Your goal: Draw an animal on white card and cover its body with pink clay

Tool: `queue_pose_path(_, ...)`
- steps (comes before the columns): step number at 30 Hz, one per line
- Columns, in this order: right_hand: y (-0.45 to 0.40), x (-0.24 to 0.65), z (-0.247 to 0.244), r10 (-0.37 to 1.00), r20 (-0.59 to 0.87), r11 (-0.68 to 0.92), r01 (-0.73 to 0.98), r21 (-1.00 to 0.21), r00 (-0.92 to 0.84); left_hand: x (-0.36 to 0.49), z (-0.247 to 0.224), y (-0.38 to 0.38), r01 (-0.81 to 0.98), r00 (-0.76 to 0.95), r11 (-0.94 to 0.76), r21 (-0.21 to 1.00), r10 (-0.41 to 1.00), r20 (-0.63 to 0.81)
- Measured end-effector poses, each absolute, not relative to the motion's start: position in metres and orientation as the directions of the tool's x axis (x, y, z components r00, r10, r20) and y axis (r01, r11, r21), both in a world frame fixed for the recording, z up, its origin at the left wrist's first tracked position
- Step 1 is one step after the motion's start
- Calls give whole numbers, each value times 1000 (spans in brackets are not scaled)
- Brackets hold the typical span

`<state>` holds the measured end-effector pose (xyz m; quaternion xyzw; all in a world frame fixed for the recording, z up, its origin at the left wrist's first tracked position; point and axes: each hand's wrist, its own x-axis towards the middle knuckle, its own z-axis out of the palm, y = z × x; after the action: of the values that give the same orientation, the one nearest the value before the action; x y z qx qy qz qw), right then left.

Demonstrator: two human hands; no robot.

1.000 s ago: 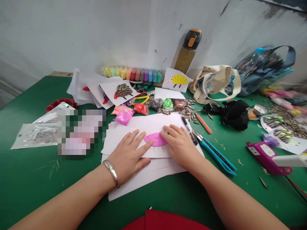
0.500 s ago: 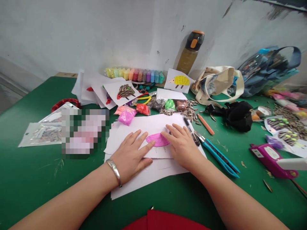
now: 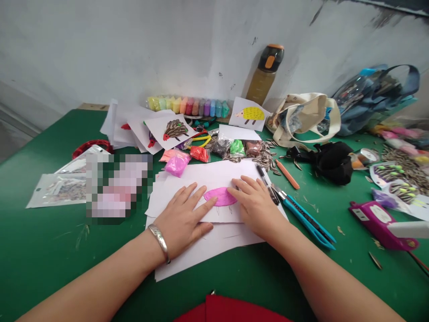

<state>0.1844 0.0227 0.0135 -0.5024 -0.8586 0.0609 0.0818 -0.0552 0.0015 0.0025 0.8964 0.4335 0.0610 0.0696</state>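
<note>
A flat oval of pink modelling clay (image 3: 220, 197) lies on a white sheet of paper (image 3: 214, 172), over a drawn outline with thin pencilled legs below. My left hand (image 3: 184, 212) rests flat on the paper, fingers spread, its index fingertip touching the clay's left edge. At the clay's right edge, my right hand (image 3: 256, 201) has its fingers stretched out, the index fingertip pressing on it. Under the top sheet lie more white sheets (image 3: 187, 257). Bagged pink clay (image 3: 177, 164) sits just beyond the paper.
Right of the paper are a black pen (image 3: 263, 175), a blue utility knife (image 3: 306, 219) and an orange stick (image 3: 287, 174). Sunflower seeds (image 3: 264, 157), bagged clays and yellow-handled scissors (image 3: 203, 141) lie behind. A bottle (image 3: 266, 74) stands against the wall. A purple glue gun (image 3: 382, 226) is far right.
The right index finger has shifted slightly along the clay's right edge. The left hand stays nearly still, and the clay oval looks about the same.
</note>
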Motion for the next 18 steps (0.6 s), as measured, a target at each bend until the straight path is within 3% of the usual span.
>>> queue_pose_path(18,17,184,13,826,196,562,795,-226,-528,-55,1,1,769,611,-612,185,789,70)
